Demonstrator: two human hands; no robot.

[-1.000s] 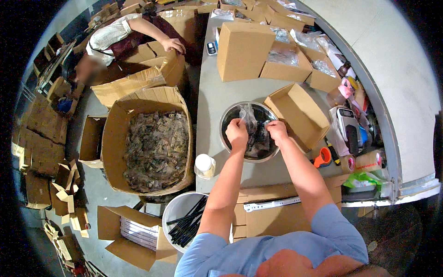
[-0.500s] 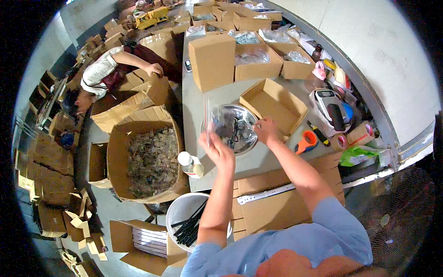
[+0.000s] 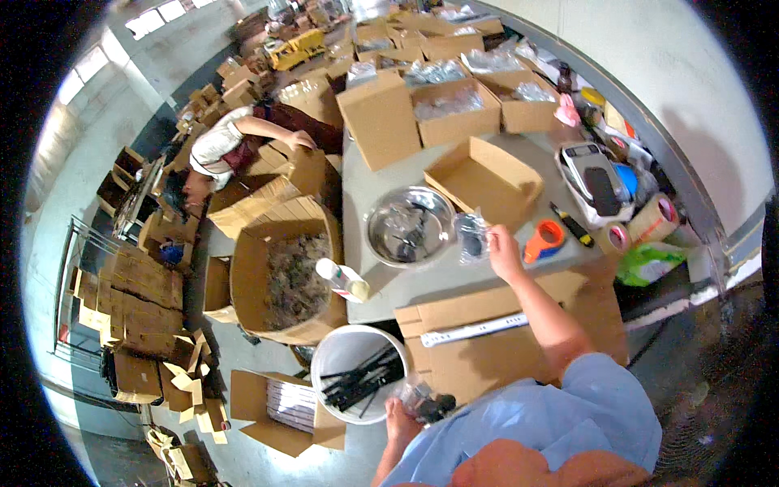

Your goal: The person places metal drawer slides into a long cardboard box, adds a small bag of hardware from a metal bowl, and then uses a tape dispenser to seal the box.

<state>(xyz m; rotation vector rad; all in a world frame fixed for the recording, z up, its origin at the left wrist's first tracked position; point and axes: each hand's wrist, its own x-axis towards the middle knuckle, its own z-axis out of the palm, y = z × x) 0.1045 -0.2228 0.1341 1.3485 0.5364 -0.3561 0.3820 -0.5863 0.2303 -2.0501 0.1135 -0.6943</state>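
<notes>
Right hand (image 3: 501, 253): raised over the grey table (image 3: 422, 280), fingers pinched on a small clear plastic bag of dark parts (image 3: 471, 237), held up off the surface.
Left hand (image 3: 400, 420): low at the near edge, closed around a second clear bag of dark parts (image 3: 428, 401), just right of the white bucket of black rods (image 3: 357, 381).
Just left of right hand: round shiny steel bowl (image 3: 408, 226), loose parts inside, within easy reach.
Beyond: open shallow cardboard box (image 3: 484, 180), mouth up, probably to take filled bags.
Right: orange tape dispenser (image 3: 544, 241).
Far left: another person bent over cartons (image 3: 235, 142).

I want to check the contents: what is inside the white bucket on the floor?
The white bucket holds long black strips lying across it. Its bottom under them cannot be seen.
</notes>
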